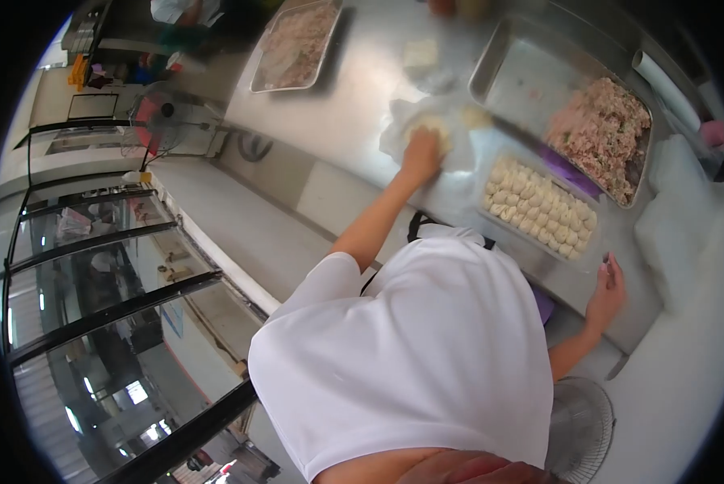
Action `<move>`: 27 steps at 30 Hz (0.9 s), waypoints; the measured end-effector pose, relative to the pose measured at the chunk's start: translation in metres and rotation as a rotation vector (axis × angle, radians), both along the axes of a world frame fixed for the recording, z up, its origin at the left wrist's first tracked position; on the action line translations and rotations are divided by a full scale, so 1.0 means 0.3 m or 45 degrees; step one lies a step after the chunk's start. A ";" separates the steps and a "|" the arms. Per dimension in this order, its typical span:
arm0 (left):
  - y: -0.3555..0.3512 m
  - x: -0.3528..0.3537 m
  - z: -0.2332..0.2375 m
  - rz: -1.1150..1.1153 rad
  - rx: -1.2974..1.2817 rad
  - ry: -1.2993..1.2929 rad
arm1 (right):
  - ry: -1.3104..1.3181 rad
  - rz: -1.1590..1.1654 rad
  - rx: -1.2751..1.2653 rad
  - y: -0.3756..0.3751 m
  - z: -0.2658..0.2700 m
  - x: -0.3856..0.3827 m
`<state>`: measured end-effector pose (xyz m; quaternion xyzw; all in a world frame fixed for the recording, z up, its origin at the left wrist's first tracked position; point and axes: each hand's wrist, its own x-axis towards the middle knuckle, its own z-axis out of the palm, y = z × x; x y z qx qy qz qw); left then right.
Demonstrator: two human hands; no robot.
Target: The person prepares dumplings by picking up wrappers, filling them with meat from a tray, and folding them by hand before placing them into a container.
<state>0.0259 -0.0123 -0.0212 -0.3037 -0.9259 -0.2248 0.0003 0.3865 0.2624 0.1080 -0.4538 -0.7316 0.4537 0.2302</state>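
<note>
My left hand (425, 153) reaches out over a pale stack that looks like dough wrappers (438, 127), which lies on a crumpled plastic sheet (394, 135). Its fingers point down onto the dough and their tips are hidden. At the right, my right hand (606, 298) is raised beside the near corner of a clear tray (531, 244). The fingers there are curled together around something small and dark that I cannot make out. Several rows of pleated dumplings (539, 208) fill the tray.
Beyond the dumplings stands a metal tray (503, 68) with minced filling (608, 129) heaped at its right end. Another tray of minced meat (297, 44) sits far left. A pale square block (421, 55) lies on the steel table (362, 73). A fan (584, 427) stands lower right.
</note>
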 end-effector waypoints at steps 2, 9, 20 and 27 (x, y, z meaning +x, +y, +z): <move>0.001 -0.023 -0.057 0.010 0.108 0.063 | -0.016 0.020 0.017 0.016 0.005 -0.055; -0.057 -0.121 -0.081 0.055 0.189 -0.020 | 0.107 0.097 0.012 -0.022 -0.002 -0.082; -0.126 -0.215 -0.020 0.449 1.837 -1.691 | 0.081 0.168 -0.038 -0.050 -0.038 -0.094; -0.061 -0.153 0.093 0.410 1.675 -1.556 | 0.057 0.172 -0.064 -0.048 -0.019 -0.141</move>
